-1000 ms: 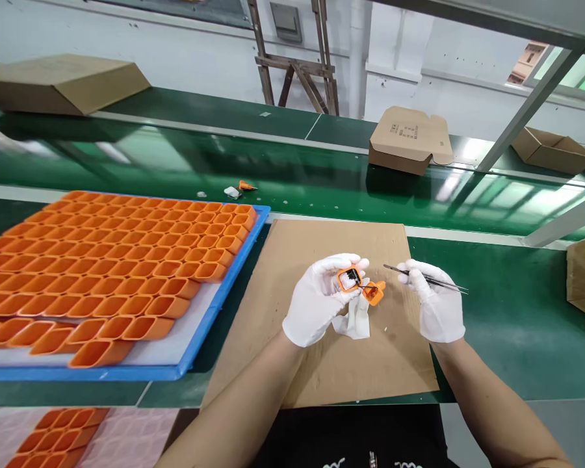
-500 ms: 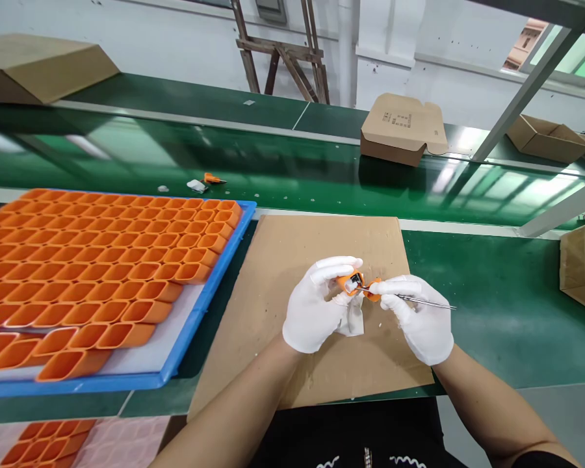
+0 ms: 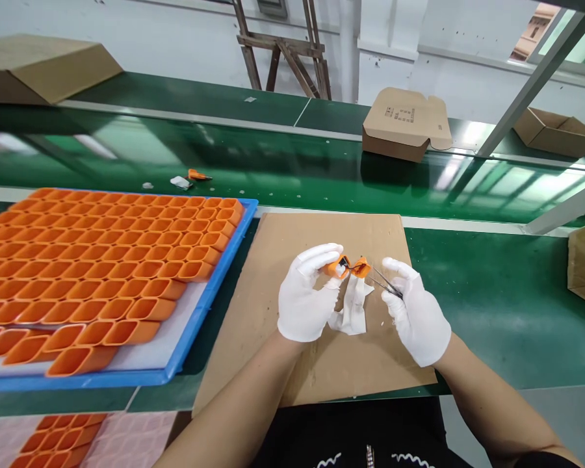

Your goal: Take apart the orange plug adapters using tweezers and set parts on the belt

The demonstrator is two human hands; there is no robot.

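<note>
Honestly, the holding is what's mattering most at this point. The orange housing (image 3: pixel 338 267), with something black and white showing inside, is sitting just right of the frame's center, and the left hand (image 3: pixel 308 294) is pinching it between thumb and fingertips. A smaller orange piece (image 3: pixel 360 267) is hanging out just to its right, with a thin dark strand running between them, so I'd be going easy and not tugging on that. The right hand (image 3: pixel 416 312) is pinching metal tweezers (image 3: pixel 387 284) between thumb and fingers. Their prongs are standing apart and pointing left at the smaller piece; I can't tell if they're touching it. For good control, I'd be keeping the housing's open side toward me and moving only the tweezers. A white strip (image 3: pixel 355 309) is showing just below, and I can't tell if it's hanging or lying flat, so I'd be watching for snags. Underneath, a cardboard sheet (image 3: pixel 268 338) is covering the middle. Over at left, a blue tray (image 3: pixel 190 344) is holding rows of orange cups (image 3: pixel 146 270).
</note>
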